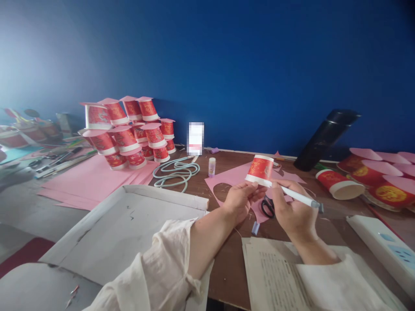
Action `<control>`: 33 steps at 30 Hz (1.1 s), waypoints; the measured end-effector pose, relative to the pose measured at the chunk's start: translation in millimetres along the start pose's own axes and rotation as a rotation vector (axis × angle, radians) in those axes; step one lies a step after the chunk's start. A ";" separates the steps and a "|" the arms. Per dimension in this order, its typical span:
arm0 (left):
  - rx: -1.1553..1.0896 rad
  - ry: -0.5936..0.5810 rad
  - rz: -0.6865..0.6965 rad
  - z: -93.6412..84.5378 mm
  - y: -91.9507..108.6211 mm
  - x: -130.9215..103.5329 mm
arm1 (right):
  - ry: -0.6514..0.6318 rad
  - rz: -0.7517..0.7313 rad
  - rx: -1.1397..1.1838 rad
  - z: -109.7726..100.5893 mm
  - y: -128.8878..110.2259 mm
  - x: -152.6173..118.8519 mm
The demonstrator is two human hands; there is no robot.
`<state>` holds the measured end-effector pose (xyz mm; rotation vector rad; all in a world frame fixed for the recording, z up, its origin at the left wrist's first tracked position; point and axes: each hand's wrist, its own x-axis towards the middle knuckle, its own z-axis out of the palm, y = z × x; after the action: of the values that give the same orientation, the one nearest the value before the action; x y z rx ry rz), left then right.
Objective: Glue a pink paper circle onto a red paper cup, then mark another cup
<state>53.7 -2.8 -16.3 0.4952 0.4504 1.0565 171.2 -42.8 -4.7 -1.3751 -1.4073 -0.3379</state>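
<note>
A red, white-banded paper cup (260,168) tilts slightly upside down; a white cylindrical pen (298,195) slants rightward and near beside it.

Nothing legible: small blurred print on the paper sheets (270,270), unclear gold marks on the red cup (260,169).

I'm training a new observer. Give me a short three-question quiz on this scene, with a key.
1. Which hand holds the white pen?
2. True or false: the left hand holds a red paper cup.
3. What colour is the wall behind the desk? A) green B) blue C) yellow

Key: 1. The right hand. 2. True. 3. B.
</note>
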 end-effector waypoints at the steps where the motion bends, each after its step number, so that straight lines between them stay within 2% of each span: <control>1: -0.002 0.001 -0.002 -0.1 0.0 0.1 | -0.001 -0.005 -0.002 0.0 0.2 0.0; 33: -0.002 -0.011 0.001 -0.4 0.3 0.6 | -0.003 -0.020 -0.004 -0.1 1.9 -0.1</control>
<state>53.5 -2.1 -16.5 0.4992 0.4400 1.0544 172.8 -42.4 -5.6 -1.3658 -1.4243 -0.3525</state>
